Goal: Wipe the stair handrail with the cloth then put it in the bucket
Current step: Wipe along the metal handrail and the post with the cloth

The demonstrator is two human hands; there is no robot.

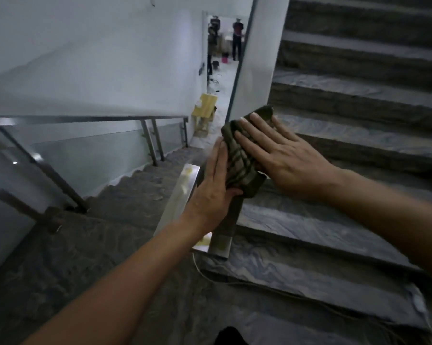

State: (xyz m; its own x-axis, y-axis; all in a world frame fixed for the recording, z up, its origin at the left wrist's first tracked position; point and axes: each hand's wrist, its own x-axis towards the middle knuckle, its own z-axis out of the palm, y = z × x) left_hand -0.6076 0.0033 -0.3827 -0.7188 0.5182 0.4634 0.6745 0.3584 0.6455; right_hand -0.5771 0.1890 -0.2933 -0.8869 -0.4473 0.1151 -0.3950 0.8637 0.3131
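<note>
Both hands pressed a folded cloth together above the end of the stair handrail.

The left hand (211, 192) gripped the lower part of the dark green striped cloth (242, 158), thumb tucked under its fold, while the right hand (282, 158) lay flat on top with its fingers (253, 131) spread, not curled around anything. The cloth sat between the two palms, just over the shiny metal handrail (182, 197) (whether it touched the rail was hard to tell). With one hand merely pressing, the cloth could have slipped loose and dropped onto the steps (334, 220) below. A loose cord (234, 282) trailing across the landing looked like a trip hazard. No bucket was clearly identifiable nearby, so carrying the cloth down the stairs seemed likely.
</note>
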